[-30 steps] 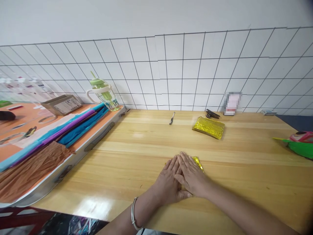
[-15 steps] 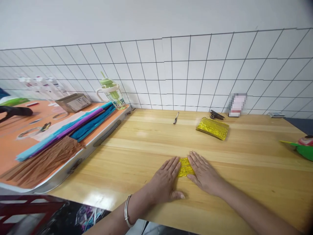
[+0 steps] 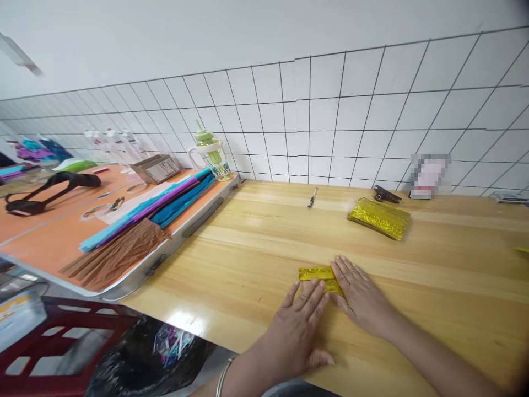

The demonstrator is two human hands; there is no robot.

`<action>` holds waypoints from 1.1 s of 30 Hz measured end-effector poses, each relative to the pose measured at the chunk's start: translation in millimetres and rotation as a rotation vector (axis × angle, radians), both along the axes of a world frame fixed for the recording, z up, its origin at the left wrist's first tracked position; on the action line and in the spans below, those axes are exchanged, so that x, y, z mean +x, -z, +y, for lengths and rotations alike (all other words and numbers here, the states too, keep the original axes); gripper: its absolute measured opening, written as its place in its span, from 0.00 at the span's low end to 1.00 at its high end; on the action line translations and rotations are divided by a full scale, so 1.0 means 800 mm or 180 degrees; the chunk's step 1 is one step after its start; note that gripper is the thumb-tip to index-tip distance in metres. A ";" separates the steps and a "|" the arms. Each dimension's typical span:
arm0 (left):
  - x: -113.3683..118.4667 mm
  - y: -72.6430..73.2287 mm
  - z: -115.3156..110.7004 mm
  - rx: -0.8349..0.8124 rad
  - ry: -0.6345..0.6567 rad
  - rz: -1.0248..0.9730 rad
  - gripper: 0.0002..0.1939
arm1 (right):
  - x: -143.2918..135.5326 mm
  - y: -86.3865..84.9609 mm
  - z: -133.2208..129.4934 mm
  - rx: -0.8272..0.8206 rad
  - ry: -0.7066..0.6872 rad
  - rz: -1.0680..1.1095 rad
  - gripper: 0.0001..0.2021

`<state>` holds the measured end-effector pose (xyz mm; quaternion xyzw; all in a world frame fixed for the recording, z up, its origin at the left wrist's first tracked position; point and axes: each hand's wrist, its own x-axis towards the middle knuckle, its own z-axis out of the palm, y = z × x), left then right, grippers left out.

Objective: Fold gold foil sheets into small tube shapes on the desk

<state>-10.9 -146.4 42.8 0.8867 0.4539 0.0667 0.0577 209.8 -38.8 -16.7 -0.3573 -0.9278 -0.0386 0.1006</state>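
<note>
foil strip (image 3: 313,272) lies on the wooden table (image 3: 248,242), its far left part uncovered; left hand (image 3: 291,336) rests at its near edge, right hand (image 3: 363,303) over its right end, fingers extended, gripping nothing, seemingly steadying it.

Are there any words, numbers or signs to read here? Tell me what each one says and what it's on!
None that I can read for sure.
Green-lidded cup: marks near the bottom, too small and blurred.
Cardboard box: printed white label, too small.
White item with an orange patch, lower left: too blurred.
Pinkish upright item by the wall: pixelated.
</note>
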 end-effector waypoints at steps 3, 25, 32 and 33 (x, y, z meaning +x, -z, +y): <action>0.021 -0.003 0.005 0.0075 0.0119 0.0005 0.43 | 0.002 0.001 0.001 0.0059 -0.0052 -0.0077 0.34; -0.002 0.015 -0.009 -0.0376 -0.0370 -0.0201 0.46 | 0.000 -0.008 0.000 0.0011 -0.0081 -0.0063 0.34; -0.015 0.022 0.015 -0.0037 -0.0718 -0.0309 0.37 | -0.002 -0.008 -0.002 -0.0009 -0.0030 -0.0079 0.34; -0.014 0.023 0.020 -0.0040 -0.0751 -0.0238 0.38 | -0.002 -0.007 -0.001 0.0000 -0.0025 -0.0064 0.34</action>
